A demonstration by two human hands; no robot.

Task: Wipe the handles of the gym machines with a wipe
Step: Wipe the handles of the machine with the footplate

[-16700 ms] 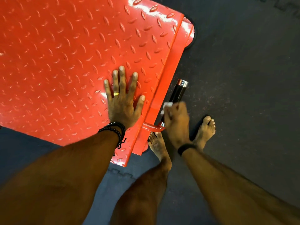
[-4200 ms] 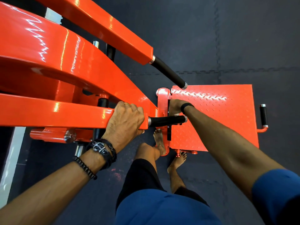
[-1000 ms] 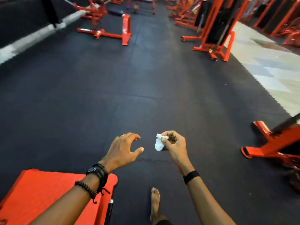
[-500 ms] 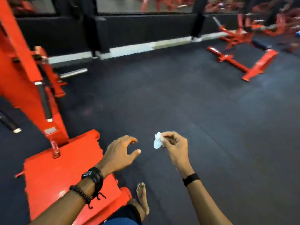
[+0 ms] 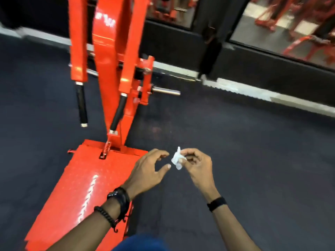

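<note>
Wipe (image 5: 177,159) first: it is a small white crumpled wad, and I pinch it between the thumb and fingertips of my right hand (image 5: 196,164). My other right fingers are curled in above it. The wipe hangs in the air over the dark floor (image 5: 253,169), not touching any machine.

My left hand (image 5: 147,171) is just to the left of the wipe. Its fingers are bent a little and spread apart, and it holds nothing. The thumb points toward the wipe but does not touch it. On my left wrist I wear dark bracelets (image 5: 116,205). On my right wrist I wear one black band (image 5: 216,203).

Under my left arm lies a red metal plate (image 5: 81,182) with little bumps on it. It shines where the light hits it. At its far end a tall red frame (image 5: 108,51) goes up and out of the picture.

Two black handles hang from the frame. The left handle (image 5: 81,105) hangs free with a silver cap at its low end. The right handle (image 5: 118,110) leans down toward the plate. Both are well away from my hands. A short silver bar (image 5: 165,91) sticks out to the right of the frame.

Far away there is a black wall (image 5: 272,69) with a white strip (image 5: 262,91) along the floor. Above it I see glass (image 5: 290,24) with more red machines, but they are blurry.
</note>
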